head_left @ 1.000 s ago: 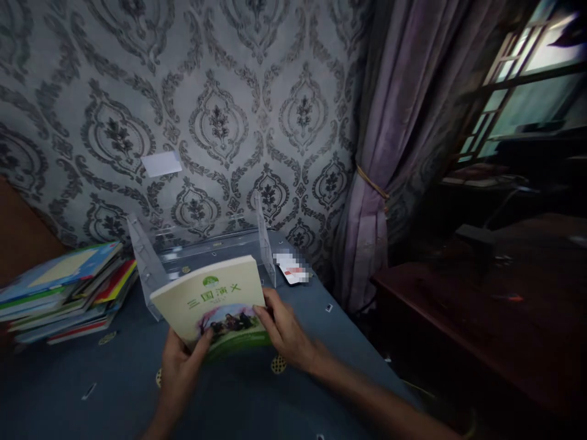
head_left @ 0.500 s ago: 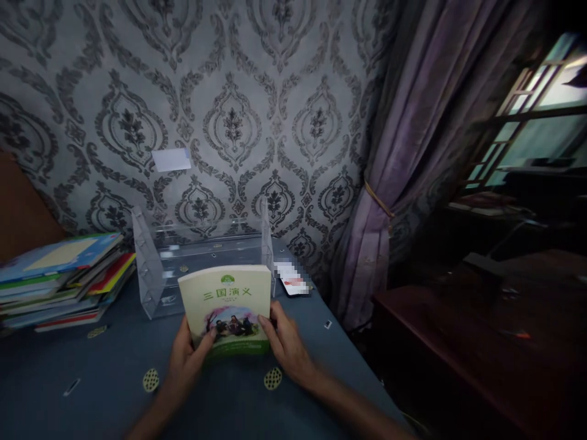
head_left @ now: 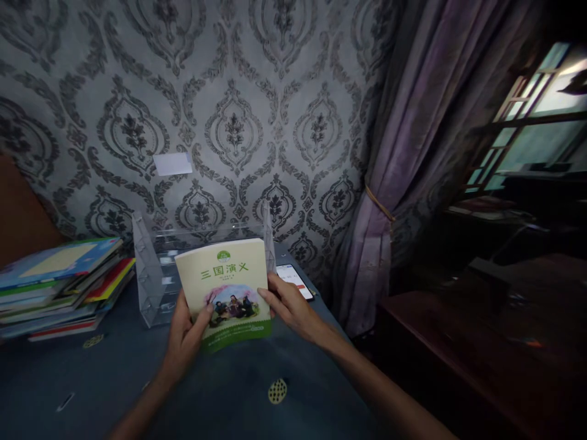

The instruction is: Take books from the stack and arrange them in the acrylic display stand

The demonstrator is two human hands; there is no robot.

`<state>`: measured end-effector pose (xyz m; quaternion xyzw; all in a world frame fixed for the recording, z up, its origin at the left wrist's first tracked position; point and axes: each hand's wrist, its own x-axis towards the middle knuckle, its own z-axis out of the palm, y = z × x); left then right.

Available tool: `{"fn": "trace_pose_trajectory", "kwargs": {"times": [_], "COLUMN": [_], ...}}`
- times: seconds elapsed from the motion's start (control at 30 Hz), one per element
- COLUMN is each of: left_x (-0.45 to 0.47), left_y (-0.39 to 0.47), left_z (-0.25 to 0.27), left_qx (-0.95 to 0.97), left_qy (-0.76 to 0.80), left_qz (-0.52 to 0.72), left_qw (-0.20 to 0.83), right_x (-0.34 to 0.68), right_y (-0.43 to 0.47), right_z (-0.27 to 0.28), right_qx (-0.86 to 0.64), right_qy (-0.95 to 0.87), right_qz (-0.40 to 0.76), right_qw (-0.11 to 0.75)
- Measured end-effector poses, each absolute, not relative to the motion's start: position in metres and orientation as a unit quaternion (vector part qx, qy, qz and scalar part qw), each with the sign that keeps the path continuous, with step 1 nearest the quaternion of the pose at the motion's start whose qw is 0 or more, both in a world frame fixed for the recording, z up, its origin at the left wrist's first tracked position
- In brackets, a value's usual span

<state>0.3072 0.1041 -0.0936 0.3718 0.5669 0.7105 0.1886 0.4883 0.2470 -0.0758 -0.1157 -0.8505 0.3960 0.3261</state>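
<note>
The left hand (head_left: 187,333) and right hand (head_left: 293,307) each have their grip clamped on one side of a cream-and-green book (head_left: 229,278), tilted above the blue table (head_left: 220,403), on the near side of a clear rack (head_left: 147,275). A phone (head_left: 297,278) lies right of the rack; stacked books (head_left: 59,287) lie left.

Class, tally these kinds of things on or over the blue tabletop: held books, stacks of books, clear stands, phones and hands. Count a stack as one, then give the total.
Held book: 1
Stack of books: 1
Clear stand: 1
Phone: 1
Left hand and right hand: 2
Total: 6
</note>
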Motion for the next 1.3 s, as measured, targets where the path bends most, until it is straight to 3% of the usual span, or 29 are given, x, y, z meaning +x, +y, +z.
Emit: {"fn": "trace_pose_trajectory", "kwargs": {"times": [0.67, 1.0, 1.3], "left_x": [0.264, 0.235, 0.204], "left_y": [0.191, 0.242, 0.278], "left_z": [0.024, 0.125, 0.128], "left_qx": [0.536, 0.675, 0.715], "left_qy": [0.433, 0.347, 0.344], "left_qz": [0.724, 0.642, 0.593], "left_qw": [0.03, -0.11, -0.139], "right_x": [0.45, 0.436, 0.407], "right_y": [0.329, 0.386, 0.423], "right_z": [0.033, 0.108, 0.111], "right_qx": [-0.07, 0.007, -0.015], "right_qy": [-0.863, -0.825, -0.817], "right_qz": [0.2, 0.154, 0.163], "right_qw": [0.458, 0.544, 0.553]}}
